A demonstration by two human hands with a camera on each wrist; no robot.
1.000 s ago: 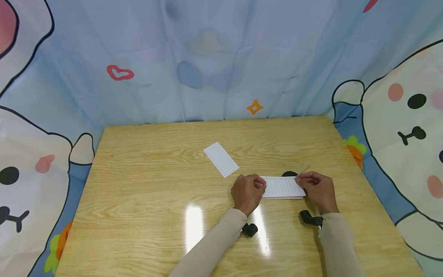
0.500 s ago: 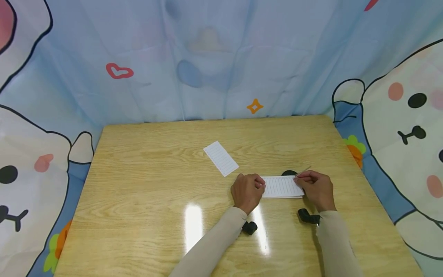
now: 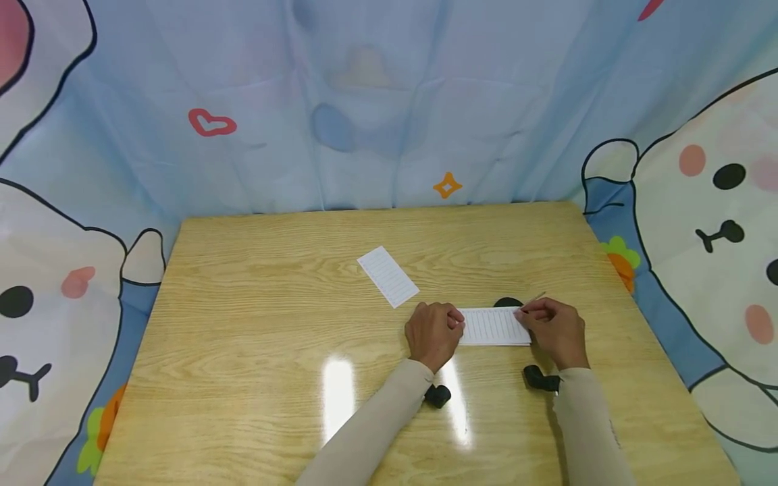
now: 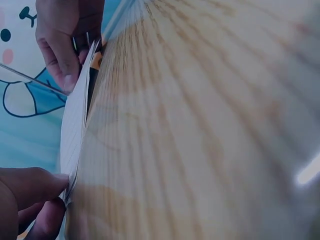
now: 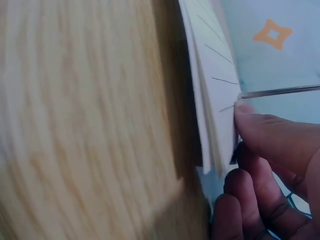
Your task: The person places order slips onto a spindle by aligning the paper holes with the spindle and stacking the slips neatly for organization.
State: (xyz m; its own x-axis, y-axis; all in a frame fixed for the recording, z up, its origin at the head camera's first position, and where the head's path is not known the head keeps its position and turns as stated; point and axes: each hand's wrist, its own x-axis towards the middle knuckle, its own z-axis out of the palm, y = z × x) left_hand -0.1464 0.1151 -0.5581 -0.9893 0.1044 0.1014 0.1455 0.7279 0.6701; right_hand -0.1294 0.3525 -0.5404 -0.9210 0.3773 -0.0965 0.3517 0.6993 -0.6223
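A thin stack of white lined paper slips spans the gap between both hands, close over the table. At its left end, my left hand pinches it between thumb and curled fingers. My right hand pinches the upper right corner with thumb and fingers. From under the right thumb sticks out a thin metal rod, pointing away to the back; its other end is hidden. In the right wrist view the sheets fan slightly apart at the near end. Behind the stack's top edge shows a dark rounded thing, mostly hidden.
A single lined slip lies slanted on the wooden table, left of and behind the hands. Black wrist-camera mounts hang at both wrists. A blue cartoon curtain closes off the back and sides.
Both hands keep their hold, almost still. The lower sheet edges, visible below the top slip before, now line up more closely with it.
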